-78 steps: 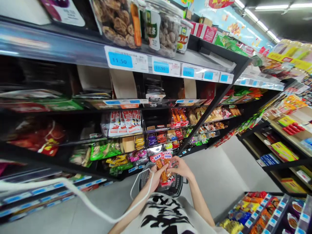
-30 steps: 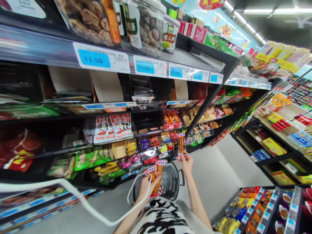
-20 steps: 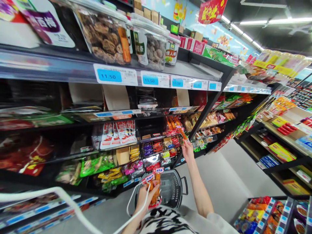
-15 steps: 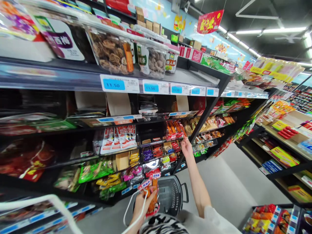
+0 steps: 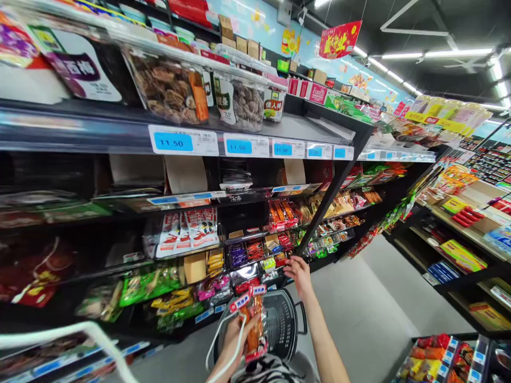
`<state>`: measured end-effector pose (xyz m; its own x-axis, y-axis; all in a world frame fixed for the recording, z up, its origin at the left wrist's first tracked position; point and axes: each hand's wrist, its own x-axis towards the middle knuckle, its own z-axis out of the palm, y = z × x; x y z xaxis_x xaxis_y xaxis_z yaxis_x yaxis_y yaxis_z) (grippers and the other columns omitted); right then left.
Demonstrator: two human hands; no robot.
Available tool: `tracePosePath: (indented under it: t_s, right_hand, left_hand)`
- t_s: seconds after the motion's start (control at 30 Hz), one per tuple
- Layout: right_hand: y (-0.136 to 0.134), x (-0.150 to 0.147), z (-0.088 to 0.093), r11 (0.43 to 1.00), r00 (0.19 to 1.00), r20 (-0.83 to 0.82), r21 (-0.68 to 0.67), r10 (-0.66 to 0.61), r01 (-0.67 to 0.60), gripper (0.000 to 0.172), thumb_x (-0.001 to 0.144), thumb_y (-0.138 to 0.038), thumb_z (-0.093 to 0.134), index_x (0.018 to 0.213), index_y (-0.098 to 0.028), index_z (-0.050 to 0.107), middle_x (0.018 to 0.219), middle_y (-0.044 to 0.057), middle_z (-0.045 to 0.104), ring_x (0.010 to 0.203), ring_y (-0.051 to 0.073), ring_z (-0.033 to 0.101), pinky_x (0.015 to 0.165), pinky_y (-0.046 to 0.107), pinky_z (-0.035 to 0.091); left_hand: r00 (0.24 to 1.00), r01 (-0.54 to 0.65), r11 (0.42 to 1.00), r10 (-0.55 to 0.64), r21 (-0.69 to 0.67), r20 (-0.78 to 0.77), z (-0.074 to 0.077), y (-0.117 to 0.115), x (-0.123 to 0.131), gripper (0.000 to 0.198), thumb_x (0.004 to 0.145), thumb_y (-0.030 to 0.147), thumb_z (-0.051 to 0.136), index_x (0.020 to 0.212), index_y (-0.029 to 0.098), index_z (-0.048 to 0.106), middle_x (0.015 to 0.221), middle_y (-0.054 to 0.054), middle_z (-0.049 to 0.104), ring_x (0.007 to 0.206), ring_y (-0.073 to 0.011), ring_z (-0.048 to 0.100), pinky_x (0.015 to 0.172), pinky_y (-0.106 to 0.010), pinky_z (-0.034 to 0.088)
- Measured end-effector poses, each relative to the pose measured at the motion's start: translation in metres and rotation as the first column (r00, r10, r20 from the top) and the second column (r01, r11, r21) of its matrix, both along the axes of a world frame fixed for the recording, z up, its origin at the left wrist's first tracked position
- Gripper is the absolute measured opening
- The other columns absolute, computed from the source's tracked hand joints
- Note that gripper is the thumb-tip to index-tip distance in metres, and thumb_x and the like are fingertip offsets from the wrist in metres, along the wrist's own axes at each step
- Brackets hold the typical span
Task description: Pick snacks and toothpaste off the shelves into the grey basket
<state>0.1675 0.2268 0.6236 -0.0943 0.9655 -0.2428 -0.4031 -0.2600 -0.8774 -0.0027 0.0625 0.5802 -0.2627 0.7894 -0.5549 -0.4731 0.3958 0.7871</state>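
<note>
My left hand (image 5: 235, 335) is closed around red-and-clear snack packets (image 5: 254, 324) with orange-brown strips inside, held over the grey shopping basket (image 5: 281, 319). A white cord (image 5: 211, 346) runs past that wrist. My right hand (image 5: 298, 275) hangs in the air above the basket's right side, fingers loosely apart with nothing in them. Just above and left of it, small packets (image 5: 281, 260) sit in the lower shelf bins. Higher up, similar orange-red packets (image 5: 281, 214) stand in a shelf bin.
A long black shelf with price tags (image 5: 183, 141) fills the left, with dried-fruit tubs (image 5: 163, 88) on top. White snack bags (image 5: 187, 231) lie lower down. Grey floor (image 5: 359, 308) runs to the right, past another shelf (image 5: 455, 260) and a low display of packets (image 5: 429, 354).
My right hand has come down and slightly left, away from the orange-red packets on the shelf toward the basket. My left hand keeps its packets nearly in place.
</note>
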Motion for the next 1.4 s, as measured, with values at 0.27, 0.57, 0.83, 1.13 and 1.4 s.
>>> tracePosePath:
  t_s: [0.27, 0.57, 0.83, 1.13, 1.4]
  right_hand:
    - [-0.136, 0.003, -0.042, 0.837, 0.860, 0.009, -0.239, 0.509, -0.493, 0.063, 0.083, -0.073, 0.061, 0.100, -0.014, 0.070, 0.087, 0.008, 0.069, 0.066, 0.017, 0.065, 0.049, 0.027, 0.055]
    - [-0.128, 0.002, -0.026, 0.929, 0.882, 0.315, -0.004, 0.351, -0.369, 0.039, 0.087, -0.054, 0.068, 0.091, -0.015, 0.069, 0.066, -0.002, 0.059, 0.049, 0.009, 0.048, 0.049, 0.021, 0.044]
    - [-0.144, -0.011, -0.039, 0.988, 0.907, 0.402, 0.027, 0.129, -0.152, 0.039, 0.085, -0.054, 0.067, 0.090, -0.015, 0.068, 0.059, -0.004, 0.055, 0.048, 0.009, 0.045, 0.048, 0.021, 0.036]
    - [-0.132, -0.006, -0.028, 0.999, 0.940, 0.340, 0.039, -0.027, 0.014, 0.038, 0.085, -0.053, 0.067, 0.090, -0.015, 0.066, 0.069, -0.001, 0.063, 0.056, 0.012, 0.053, 0.054, 0.023, 0.041]
    - [-0.126, -0.004, -0.030, 0.989, 0.941, 0.313, -0.029, -0.132, 0.148, 0.040, 0.080, -0.052, 0.070, 0.095, -0.015, 0.067, 0.079, 0.002, 0.066, 0.063, 0.014, 0.057, 0.057, 0.024, 0.042]
  left_hand:
    - [0.985, 0.070, 0.982, -0.097, 0.176, 0.146, 0.038, 0.025, 0.019, 0.050, 0.058, 0.034, 0.091, 0.098, 0.013, 0.071, 0.084, -0.008, 0.075, 0.078, -0.0259, 0.072, 0.068, -0.033, 0.056]
    - [0.986, 0.105, 0.952, -0.138, 0.289, 0.097, 0.034, 0.029, 0.012, 0.045, 0.068, 0.033, 0.085, 0.106, 0.013, 0.072, 0.094, -0.010, 0.076, 0.091, -0.0270, 0.071, 0.081, -0.035, 0.055]
    - [0.948, 0.122, 0.963, -0.185, 0.242, 0.260, 0.041, 0.021, -0.006, 0.053, 0.069, 0.031, 0.087, 0.115, 0.014, 0.067, 0.115, -0.014, 0.073, 0.105, -0.0306, 0.069, 0.091, -0.043, 0.055]
    - [0.930, 0.145, 0.966, -0.207, 0.214, 0.302, 0.049, 0.024, -0.013, 0.053, 0.073, 0.034, 0.085, 0.120, 0.018, 0.066, 0.123, -0.014, 0.069, 0.117, -0.0313, 0.064, 0.099, -0.046, 0.053]
    - [0.924, 0.231, 0.946, -0.286, 0.227, 0.252, 0.035, 0.025, -0.007, 0.062, 0.071, 0.034, 0.086, 0.126, 0.019, 0.061, 0.104, -0.008, 0.071, 0.089, -0.0222, 0.070, 0.076, -0.035, 0.059]
